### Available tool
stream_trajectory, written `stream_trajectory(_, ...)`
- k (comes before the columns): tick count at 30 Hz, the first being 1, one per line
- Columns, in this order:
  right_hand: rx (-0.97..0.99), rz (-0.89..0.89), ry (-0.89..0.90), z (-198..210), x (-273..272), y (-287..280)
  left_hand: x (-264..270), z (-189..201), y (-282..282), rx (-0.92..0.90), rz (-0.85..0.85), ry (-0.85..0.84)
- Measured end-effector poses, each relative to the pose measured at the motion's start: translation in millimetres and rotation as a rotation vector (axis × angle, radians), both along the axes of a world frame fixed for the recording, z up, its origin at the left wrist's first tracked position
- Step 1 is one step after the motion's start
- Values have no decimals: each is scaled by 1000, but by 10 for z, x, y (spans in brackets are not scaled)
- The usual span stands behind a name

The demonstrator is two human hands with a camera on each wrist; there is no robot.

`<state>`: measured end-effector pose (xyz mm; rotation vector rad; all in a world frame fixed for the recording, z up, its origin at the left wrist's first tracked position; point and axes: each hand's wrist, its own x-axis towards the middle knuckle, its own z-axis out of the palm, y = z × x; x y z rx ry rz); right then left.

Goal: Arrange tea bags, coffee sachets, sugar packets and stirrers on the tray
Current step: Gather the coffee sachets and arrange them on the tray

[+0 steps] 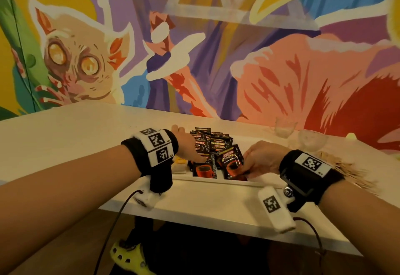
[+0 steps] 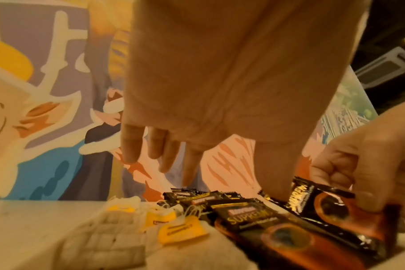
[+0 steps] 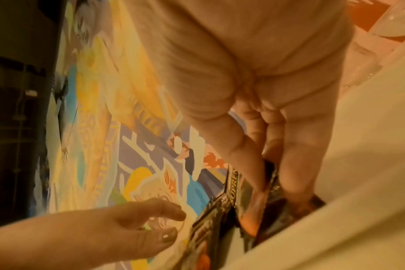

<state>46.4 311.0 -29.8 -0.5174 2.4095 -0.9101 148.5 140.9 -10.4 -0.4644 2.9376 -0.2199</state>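
A white tray (image 1: 216, 180) on the table holds a heap of black coffee sachets (image 1: 213, 141). My right hand (image 1: 245, 166) pinches the lower edge of one black-and-red coffee sachet (image 1: 231, 163) between thumb and fingers, seen close in the right wrist view (image 3: 275, 186). That sachet (image 2: 324, 204) stands tilted at the tray's front. My left hand (image 1: 200, 155) reaches in from the left with straight fingers, its thumb (image 2: 275, 182) pressing down among the sachets by a second front sachet (image 1: 203, 170). Tea bags (image 2: 166, 217) with yellow tags lie at the tray's left end.
A loose pile of wooden stirrers (image 1: 350, 173) lies on the table right of the tray. Two clear glasses (image 1: 283, 129) (image 1: 311, 140) stand behind it by the painted wall. The table's front edge (image 1: 216, 225) runs close below my wrists.
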Motion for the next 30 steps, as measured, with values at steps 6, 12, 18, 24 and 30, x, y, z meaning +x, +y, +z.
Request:
stream_trajectory(6,249,-41,120,29,19,-29,-15,-60,102,-101,-14,-127)
stream_trajectory(12,182,-108,99,-32,-12,-178,-61,-103,156,-129,-28,-181)
stream_trajectory(18,149,-71,69,-94,-76,-360,-140,-122,134,-119,-22,-184)
stream_trajectory(24,18,-98,-56,-179,-179,-435,-172,-105,67,-18,-42,-210)
stream_trajectory(30,-42,-178,-153,0,-285,-296,-237,39,-157,298,4,28)
